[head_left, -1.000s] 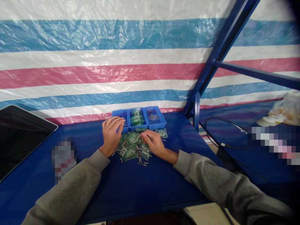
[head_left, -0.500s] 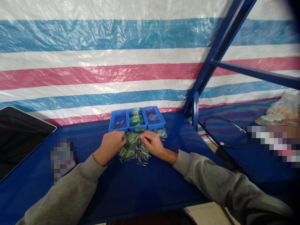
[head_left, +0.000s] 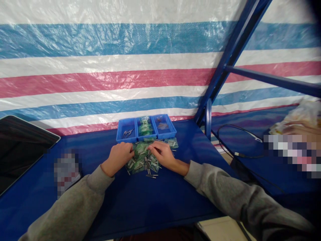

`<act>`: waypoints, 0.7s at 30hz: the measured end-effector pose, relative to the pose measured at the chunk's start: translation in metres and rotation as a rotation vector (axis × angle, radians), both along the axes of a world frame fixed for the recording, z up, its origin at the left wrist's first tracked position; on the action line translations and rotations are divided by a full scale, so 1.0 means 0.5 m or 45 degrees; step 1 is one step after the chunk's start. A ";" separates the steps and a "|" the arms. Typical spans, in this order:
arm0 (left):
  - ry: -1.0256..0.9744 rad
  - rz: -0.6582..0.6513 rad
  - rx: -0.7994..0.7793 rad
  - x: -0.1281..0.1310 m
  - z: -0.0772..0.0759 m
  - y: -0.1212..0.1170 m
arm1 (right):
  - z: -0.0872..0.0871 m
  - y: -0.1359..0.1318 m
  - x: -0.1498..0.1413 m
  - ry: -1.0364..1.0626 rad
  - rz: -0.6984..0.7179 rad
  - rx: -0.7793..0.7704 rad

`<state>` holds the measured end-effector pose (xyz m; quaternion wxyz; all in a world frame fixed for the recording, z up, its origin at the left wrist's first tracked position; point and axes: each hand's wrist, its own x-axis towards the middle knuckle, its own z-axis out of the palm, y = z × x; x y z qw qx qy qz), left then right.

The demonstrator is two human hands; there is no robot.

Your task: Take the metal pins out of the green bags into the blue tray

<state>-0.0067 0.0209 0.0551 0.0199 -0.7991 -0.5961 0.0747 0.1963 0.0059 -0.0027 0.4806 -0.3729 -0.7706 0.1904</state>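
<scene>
My left hand (head_left: 120,155) is curled closed at the left side of a pile of small green-tinted plastic bags (head_left: 137,164), its fingertips at the bags. Across the pile my right hand (head_left: 163,153) is closed in a pinch, thumb and index finger together over the bags. What either hand grips is too small or hidden to make out. Slim metal pins (head_left: 147,164) lie loose on and among the bags, which hold similar metal pieces. Two more metal pins (head_left: 151,176) rest on the blue table just in front of the pile.
Behind the pile stand three joined blue bins: the left bin (head_left: 120,128) holds several metal pins, the middle has green bags (head_left: 144,126), the right has clear bags (head_left: 163,126). A dark-screened device (head_left: 22,150) lies left. A blue frame post (head_left: 208,117) and black cable (head_left: 220,134) are right.
Both hands stay almost where they were, closed over the same pile, with only slight finger movement. The camera view has shifted a little.
</scene>
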 end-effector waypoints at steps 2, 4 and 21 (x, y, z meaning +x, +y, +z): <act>-0.017 -0.008 0.002 -0.001 -0.001 0.001 | -0.001 0.000 0.000 0.004 0.004 0.000; -0.051 -0.024 0.020 -0.002 -0.003 0.003 | -0.002 0.000 0.000 0.003 0.003 -0.004; -0.978 -0.258 0.624 0.032 -0.045 -0.026 | 0.001 -0.005 0.004 0.123 -0.071 -0.062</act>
